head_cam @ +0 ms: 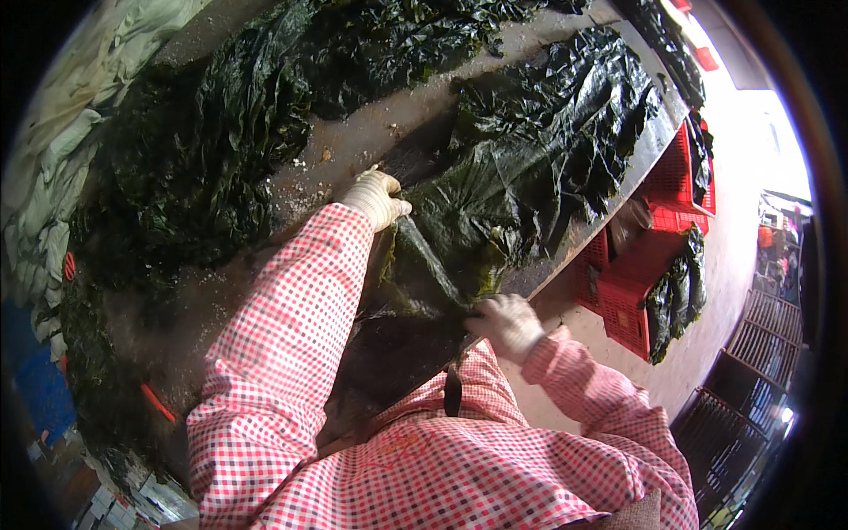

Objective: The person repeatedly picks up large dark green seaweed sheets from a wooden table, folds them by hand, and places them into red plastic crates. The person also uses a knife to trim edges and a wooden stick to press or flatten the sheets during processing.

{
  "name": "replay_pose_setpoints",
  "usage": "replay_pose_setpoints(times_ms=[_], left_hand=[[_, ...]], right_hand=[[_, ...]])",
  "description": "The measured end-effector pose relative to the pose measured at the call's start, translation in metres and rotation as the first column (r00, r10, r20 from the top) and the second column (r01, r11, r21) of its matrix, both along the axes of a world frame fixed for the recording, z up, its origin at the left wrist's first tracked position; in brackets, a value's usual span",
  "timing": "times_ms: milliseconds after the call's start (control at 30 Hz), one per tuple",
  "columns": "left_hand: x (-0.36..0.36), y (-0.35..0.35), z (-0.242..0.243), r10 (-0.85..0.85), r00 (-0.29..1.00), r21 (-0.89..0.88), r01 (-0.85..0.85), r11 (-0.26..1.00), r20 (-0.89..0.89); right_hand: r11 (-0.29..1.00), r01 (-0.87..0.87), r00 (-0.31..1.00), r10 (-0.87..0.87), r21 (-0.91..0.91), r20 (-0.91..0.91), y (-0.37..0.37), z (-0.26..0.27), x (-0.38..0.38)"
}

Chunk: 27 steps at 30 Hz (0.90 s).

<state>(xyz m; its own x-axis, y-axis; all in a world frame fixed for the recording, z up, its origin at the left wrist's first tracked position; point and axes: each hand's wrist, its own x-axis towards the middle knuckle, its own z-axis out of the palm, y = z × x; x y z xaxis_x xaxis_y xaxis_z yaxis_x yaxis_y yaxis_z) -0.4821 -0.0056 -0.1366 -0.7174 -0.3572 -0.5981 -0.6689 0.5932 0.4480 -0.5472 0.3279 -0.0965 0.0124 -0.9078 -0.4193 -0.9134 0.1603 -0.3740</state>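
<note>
A broad, wet sheet of dark green kelp (464, 205) lies spread over the worktable in front of me. My left hand (376, 199), in a pale knitted glove, pinches the sheet's left edge. At the near edge, beside the table's rim, my gloved right hand (507, 324) grips a lower corner, slightly blurred. Between both hands the edge is drawn into a taut fold. The fingertips of the right hand are partly hidden by the kelp.
Heaps of kelp (192, 159) cover the table's left and far parts. White grains are scattered on the tabletop (331, 159). Red plastic crates (623, 311), some with kelp draped over them, stand beyond the right edge. A red-handled tool (158, 403) lies at left; pale cloth (73, 152) lines the far left.
</note>
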Motion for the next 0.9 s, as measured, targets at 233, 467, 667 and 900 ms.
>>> replay_pose_setpoints(times_ms=[233, 467, 667, 900], left_hand=[[0.043, 0.009, 0.034, 0.032, 0.997, 0.161, -0.043, 0.986, 0.068], [0.098, 0.035, 0.046, 0.019, 0.975, 0.071, -0.036, 0.997, 0.220], [0.098, 0.030, 0.031, -0.007, 0.987, -0.024, 0.012, 1.000, 0.163], [0.111, 0.038, 0.045, 0.133, 0.983, -0.123, -0.117, 0.985, 0.128]], right_hand=[[0.979, 0.169, 0.977, -0.151, -0.117, 0.151, 0.004, 0.018, 0.035], [0.860, 0.384, 0.912, -0.409, -0.337, -0.002, -0.090, -0.016, 0.109], [0.904, 0.214, 0.976, -0.177, -0.371, 0.130, -0.033, -0.014, 0.083], [0.870, 0.306, 0.952, -0.286, -0.387, 0.108, -0.008, 0.026, 0.084]])
